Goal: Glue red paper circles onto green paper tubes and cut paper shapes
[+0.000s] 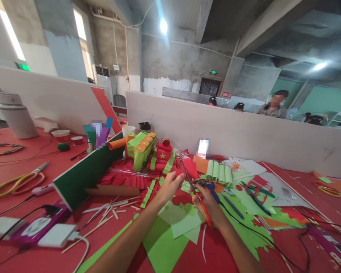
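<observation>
My right hand [208, 201] is closed round the red handles of a pair of scissors [193, 189], whose blades point up and away towards the red paper. My left hand [170, 185] pinches a small piece of red paper [184, 171] at the blade tips. Under both hands lie sheets of light green paper [176, 223] on the red table [25, 261]. Just beyond stands a red and green paper model [161, 159] with rolled tubes and star shapes.
A green board [85, 174] stands on edge at left, with thin sticks [105, 212] beside it. Yellow-handled scissors [19, 182], a power strip [36, 227] and chargers lie left. Green paper rolls [218, 172], pliers [255, 193] and cables lie right. People sit behind the partition [244, 132].
</observation>
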